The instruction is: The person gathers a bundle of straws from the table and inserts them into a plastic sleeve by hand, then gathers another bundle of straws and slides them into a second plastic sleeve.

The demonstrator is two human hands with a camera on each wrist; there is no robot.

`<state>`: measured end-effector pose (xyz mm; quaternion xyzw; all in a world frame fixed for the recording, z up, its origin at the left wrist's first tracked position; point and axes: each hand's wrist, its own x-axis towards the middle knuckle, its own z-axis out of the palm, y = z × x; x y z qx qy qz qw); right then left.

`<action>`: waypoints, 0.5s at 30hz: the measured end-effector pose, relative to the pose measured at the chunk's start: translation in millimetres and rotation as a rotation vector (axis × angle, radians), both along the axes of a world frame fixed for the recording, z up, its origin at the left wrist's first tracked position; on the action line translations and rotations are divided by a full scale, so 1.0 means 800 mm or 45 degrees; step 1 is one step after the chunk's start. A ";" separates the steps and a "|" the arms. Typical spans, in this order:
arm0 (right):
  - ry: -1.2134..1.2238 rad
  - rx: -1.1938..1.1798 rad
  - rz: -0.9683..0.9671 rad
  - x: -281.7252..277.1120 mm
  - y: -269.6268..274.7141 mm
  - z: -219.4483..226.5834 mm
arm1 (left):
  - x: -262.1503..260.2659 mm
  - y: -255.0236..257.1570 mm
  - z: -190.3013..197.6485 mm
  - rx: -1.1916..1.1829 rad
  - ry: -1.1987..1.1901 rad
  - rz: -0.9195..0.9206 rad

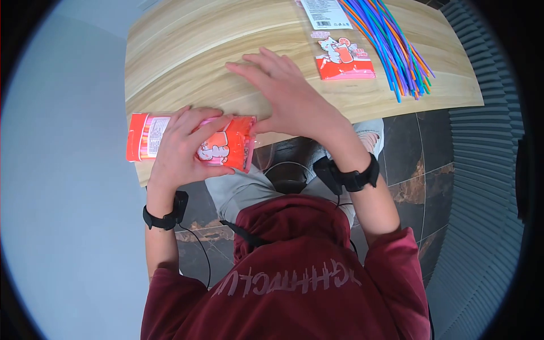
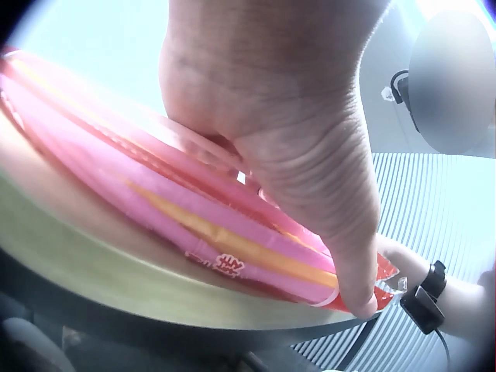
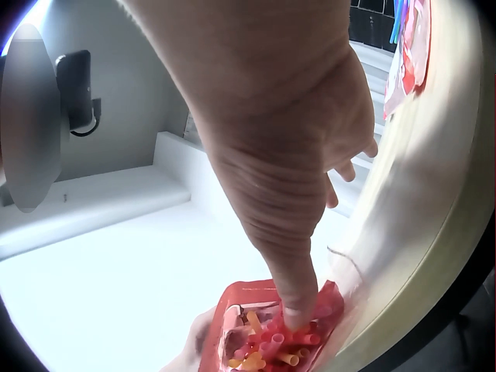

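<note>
A bag of drinking straws (image 1: 241,131) in pink, orange and yellow lies at the table's near left edge. Its wrapper is clear with red ends and a cat print. Over its middle, my left hand (image 1: 184,141) grips the bag, fingers on the far side and thumb along the near side. My right hand (image 1: 286,96) has its fingers spread above the table, the thumb touching the bag's right end. That end is open in the right wrist view, where straw tips (image 3: 275,341) show and the right thumb reaches in among them.
A flattened clear wrapper with a cat print (image 1: 345,56) lies at the table's far side. Beside it is a loose bundle of blue, purple, orange and green straws (image 1: 396,51). The wooden table (image 1: 187,62) ends just before my lap.
</note>
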<state>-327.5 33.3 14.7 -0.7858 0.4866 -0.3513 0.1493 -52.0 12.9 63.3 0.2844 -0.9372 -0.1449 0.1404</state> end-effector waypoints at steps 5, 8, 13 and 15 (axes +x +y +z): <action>0.019 0.022 0.028 -0.002 0.002 0.003 | 0.003 0.003 0.002 -0.059 -0.033 -0.006; 0.110 -0.053 -0.065 0.004 0.001 -0.004 | 0.006 0.007 0.004 -0.091 -0.078 -0.015; 0.050 -0.047 0.047 0.015 0.004 0.000 | -0.001 0.019 0.012 -0.079 -0.114 -0.015; 0.023 -0.035 0.078 0.010 0.015 0.010 | -0.002 0.028 0.022 -0.110 -0.153 0.092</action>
